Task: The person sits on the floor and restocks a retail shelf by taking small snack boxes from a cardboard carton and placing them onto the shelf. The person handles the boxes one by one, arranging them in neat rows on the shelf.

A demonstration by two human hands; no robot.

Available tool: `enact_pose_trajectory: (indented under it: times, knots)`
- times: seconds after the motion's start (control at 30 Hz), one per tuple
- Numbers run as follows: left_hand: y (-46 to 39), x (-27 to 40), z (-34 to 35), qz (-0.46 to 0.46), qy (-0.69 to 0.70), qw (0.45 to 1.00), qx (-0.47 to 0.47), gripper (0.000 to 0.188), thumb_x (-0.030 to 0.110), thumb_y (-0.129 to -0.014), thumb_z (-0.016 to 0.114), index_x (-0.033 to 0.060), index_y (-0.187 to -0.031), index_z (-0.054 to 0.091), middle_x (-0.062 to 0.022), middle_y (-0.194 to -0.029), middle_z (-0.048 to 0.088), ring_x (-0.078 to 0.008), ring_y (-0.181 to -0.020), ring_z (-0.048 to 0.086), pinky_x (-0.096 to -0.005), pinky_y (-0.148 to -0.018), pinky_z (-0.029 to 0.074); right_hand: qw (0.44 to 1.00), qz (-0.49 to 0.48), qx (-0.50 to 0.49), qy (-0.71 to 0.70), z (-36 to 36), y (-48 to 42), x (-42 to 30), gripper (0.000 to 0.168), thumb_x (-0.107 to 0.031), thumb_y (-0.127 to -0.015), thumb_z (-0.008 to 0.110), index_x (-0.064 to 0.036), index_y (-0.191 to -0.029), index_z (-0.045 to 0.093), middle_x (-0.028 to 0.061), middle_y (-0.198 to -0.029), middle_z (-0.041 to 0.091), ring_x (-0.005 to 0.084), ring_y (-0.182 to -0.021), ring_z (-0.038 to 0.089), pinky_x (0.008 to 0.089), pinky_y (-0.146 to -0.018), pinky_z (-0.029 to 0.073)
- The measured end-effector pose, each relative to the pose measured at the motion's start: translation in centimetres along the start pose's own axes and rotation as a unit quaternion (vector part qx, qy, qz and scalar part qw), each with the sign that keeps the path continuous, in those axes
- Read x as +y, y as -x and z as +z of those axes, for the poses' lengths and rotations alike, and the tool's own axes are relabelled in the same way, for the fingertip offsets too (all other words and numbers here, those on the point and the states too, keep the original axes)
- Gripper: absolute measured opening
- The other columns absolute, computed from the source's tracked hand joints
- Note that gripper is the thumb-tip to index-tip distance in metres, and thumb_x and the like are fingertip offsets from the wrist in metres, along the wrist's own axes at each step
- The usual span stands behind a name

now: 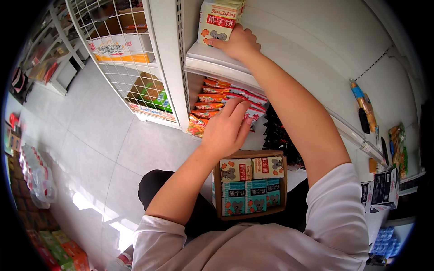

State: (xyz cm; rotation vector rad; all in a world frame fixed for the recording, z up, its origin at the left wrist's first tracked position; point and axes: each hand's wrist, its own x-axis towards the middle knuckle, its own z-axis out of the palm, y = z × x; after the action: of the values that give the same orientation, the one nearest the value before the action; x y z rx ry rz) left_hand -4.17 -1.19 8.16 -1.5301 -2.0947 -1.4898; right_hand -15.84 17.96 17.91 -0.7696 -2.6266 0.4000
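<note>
My right hand grips the lower right part of a row of cream-coloured biscuit packs, which stands at the left end of the upper white shelf. Lower down, my left hand hangs with bent fingers and nothing seen in it, in front of orange and red snack bags on the lower shelf. An open cardboard box rests at my lap, holding cream biscuit packs at its far side and teal packs nearer me.
A white wire-grid panel with cartons behind it stands left of the shelves. Black snack bags lie on the lower shelf beyond the box. Hanging bags and a dark carton are at right. Shrink-wrapped bottles stand at far left.
</note>
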Motion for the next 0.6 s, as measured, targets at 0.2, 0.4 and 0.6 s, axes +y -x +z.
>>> enact_pose_trajectory:
  times: [0.2,0.4,0.6]
  knots:
    - [0.3,-0.1,0.5,0.0,-0.017,0.999,-0.042,0.032,0.011,-0.097,0.065,0.0061,-0.128,0.059,-0.0158,-0.127,0.061,-0.0407,-0.097,0.069,-0.0472,-0.075,0.059,1.0,0.026,-0.016,0.006,-0.1,0.3,0.0,0.114,-0.082,-0.066,0.081,0.003,-0.138,0.058,0.019,-0.135,0.061,0.0356,-0.127,0.059,0.0494,-0.104,0.047]
    - [0.7,0.1,0.8,0.046,-0.058,0.996,-0.054,0.031,0.015,-0.095,0.068,0.0044,-0.123,0.059,-0.0137,-0.119,0.062,-0.0372,-0.092,0.069,-0.0458,-0.072,0.059,0.997,-0.015,-0.065,0.04,-1.2,0.6,1.6,0.115,-0.076,-0.071,0.081,0.006,-0.144,0.048,0.0228,-0.139,0.06,0.0371,-0.13,0.059,0.0494,-0.104,0.047]
    - [1.5,0.2,0.4,0.043,-0.064,0.993,-0.087,0.034,0.012,-0.093,0.07,0.0068,-0.125,0.062,-0.0137,-0.129,0.062,-0.0383,-0.105,0.069,-0.0468,-0.081,0.06,0.974,-0.192,0.08,-0.087,-4.4,5.0,6.4,0.057,-0.037,-0.088,0.079,0.003,-0.127,0.066,0.0205,-0.121,0.073,0.0292,-0.108,0.072,0.0402,-0.093,0.057]
